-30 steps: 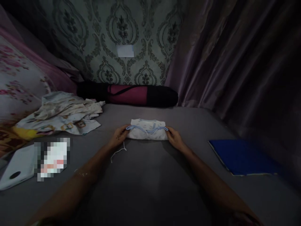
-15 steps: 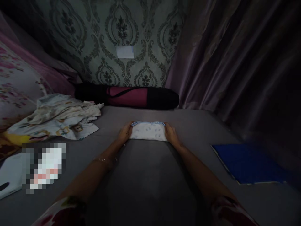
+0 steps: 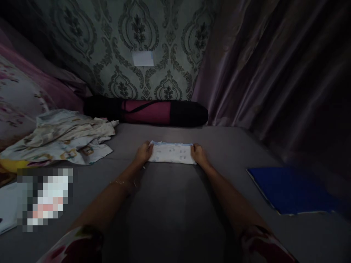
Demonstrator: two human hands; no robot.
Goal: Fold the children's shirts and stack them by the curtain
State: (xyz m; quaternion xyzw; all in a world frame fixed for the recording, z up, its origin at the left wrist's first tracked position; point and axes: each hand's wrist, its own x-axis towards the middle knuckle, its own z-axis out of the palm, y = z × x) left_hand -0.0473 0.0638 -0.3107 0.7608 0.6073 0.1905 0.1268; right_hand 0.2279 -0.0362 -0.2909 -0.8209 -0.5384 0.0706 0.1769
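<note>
A white folded cloth (image 3: 172, 153), with a faint grey-blue print and light blue trim along its far edge, lies on the grey bed sheet (image 3: 170, 204) in the middle of the head view. Its exact kind does not show. My left hand (image 3: 144, 151) grips its left end, fingers curled over the edge. At the opposite end, my right hand (image 3: 199, 154) pinches the right edge between thumb and fingers. Between the two hands the cloth stretches flat and straight.
Rumpled printed clothes (image 3: 71, 135) are heaped at the left. A blue folded cloth or mat (image 3: 290, 190) lies at the right. Along the wall rests a black and pink cylindrical bag (image 3: 148, 111). Purple curtains (image 3: 233, 73) hang at the right. Near the left edge lies a partly blurred-out item (image 3: 52, 201).
Both hands have closed more firmly on the cloth's ends, thumbs now over it. The looped blue trim at its far corners looks pulled straighter and the cloth slightly wider.
</note>
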